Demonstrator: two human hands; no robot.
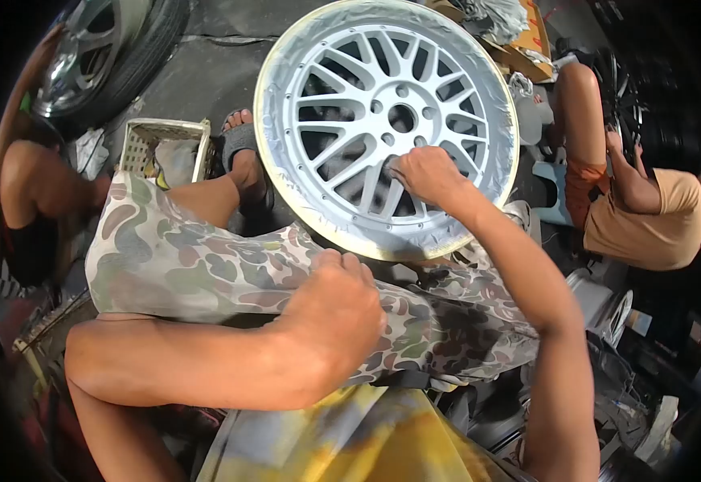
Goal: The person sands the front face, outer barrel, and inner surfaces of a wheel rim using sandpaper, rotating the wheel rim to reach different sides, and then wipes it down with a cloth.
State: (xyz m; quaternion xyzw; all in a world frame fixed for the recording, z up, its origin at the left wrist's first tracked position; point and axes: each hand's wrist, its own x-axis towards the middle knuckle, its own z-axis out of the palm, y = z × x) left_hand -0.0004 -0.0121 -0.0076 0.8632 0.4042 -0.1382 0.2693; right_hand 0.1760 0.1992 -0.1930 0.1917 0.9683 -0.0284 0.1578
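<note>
Wheel is seen face-up before the knees; judged heavy, stiff, easily scuffed, best gripped at opposite sides of the outer lip. Right-hand fingers are bunched at the spokes, grip can't be told; left hand is curled fist-like over trousers.

Wheel: no legible text or numbers.
Tire, upper left: sidewall lettering unreadable.
Carton, upper right: any print too small to read.
Tan shirt: no readable wording.
Yellow-grey shirt: none readable.
</note>
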